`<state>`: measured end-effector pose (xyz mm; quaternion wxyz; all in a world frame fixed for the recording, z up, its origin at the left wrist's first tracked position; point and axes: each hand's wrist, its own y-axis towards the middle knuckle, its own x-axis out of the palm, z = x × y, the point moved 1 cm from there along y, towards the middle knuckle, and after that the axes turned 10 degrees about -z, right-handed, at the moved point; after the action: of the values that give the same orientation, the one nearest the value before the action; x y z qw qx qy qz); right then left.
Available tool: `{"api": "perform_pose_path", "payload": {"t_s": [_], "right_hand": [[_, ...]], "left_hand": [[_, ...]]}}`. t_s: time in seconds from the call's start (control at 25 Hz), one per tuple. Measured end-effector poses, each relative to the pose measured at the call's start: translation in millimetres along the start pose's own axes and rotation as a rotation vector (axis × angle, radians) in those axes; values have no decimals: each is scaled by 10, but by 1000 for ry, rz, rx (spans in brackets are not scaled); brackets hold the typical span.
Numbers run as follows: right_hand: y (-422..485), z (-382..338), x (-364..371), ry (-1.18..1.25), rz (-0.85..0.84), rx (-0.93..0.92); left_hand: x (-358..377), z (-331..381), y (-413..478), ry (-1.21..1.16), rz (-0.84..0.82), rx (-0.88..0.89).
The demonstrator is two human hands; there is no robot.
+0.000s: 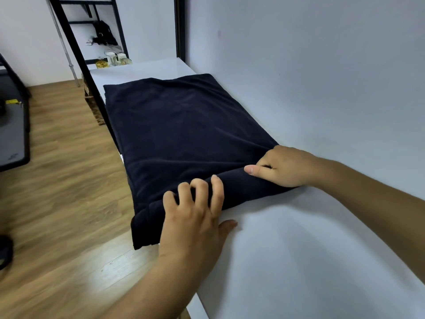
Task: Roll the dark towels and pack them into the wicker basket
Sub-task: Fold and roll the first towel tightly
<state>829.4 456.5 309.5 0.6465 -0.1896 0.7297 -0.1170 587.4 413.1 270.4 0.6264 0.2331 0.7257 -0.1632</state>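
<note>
A dark navy towel [184,120] lies flat along a white table [287,245], its near end turned over into a short roll. My left hand [195,215] grips the left part of that roll, fingers curled over it and thumb on the table. My right hand [285,165] grips the right end of the roll, next to the wall. A brown wicker basket [92,100] shows only as a sliver below the table's left edge, behind a black post.
A white wall [322,77] runs along the table's right side. A black metal shelf frame [76,42] stands at the table's far left, with glass jars [112,59] behind it. Wooden floor [64,180] lies to the left, with a dark mat [13,132].
</note>
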Motion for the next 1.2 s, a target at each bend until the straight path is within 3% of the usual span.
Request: {"api": "perform_pose_path", "payload": {"t_s": [0.08, 0.16, 0.24, 0.32, 0.4, 0.6, 0.68, 0.8, 0.88, 0.96, 1.08, 1.2], "right_hand": [[42, 11, -65, 126, -88, 4], [66, 31, -111, 209, -45, 48], [49, 24, -99, 200, 176, 64], [-55, -36, 21, 6, 555, -90], [-170, -137, 249, -138, 721, -265], [-167, -217, 611, -191, 606, -101], [-96, -247, 492, -225, 608, -106], [-34, -265, 298, -311, 460, -180], [-24, -237, 182, -242, 246, -122], [-27, -234, 128, -133, 137, -77], [-25, -265, 13, 43, 47, -78], [-4, -280, -88, 202, -111, -109]], "left_hand": [[26, -100, 69, -10, 19, -2], [8, -183, 170, -30, 28, 38], [-14, -256, 282, -58, 5, 108], [-76, -322, 376, -78, -47, 145], [-93, -387, 442, -131, -69, 148], [-186, -546, 651, -362, -380, 199], [-237, -522, 649, -352, -410, 186], [-294, -409, 480, -220, -324, 118], [-323, -328, 396, -78, -257, 54], [-311, -256, 411, 27, -174, 47], [-237, -181, 430, 8, -10, 119], [-74, -137, 311, -46, 90, 50]]}}
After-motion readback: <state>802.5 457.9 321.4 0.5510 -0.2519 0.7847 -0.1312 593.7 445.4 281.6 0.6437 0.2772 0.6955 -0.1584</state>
